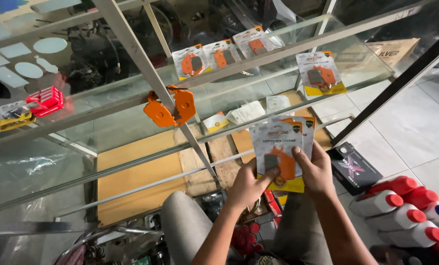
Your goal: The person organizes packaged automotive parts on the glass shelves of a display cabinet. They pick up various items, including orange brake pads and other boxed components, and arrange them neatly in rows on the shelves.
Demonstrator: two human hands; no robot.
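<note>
We hold a stack of blister packs (281, 149) with both hands: left hand (246, 185) gripping the lower left edge, right hand (316, 170) the right edge. Each pack carries orange brake pads. Similar packs (220, 55) lie on the glass shelf (131, 105) above. Red-capped bottles (410, 216) stand at right.

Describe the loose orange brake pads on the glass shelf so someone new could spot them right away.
Start at the glass display case ahead of both hands. On its middle shelf, left of centre, behind the slanted metal bar, lie the orange brake pads. Unlike the carded packs nearby, they sit bare, with no backing card.
</note>
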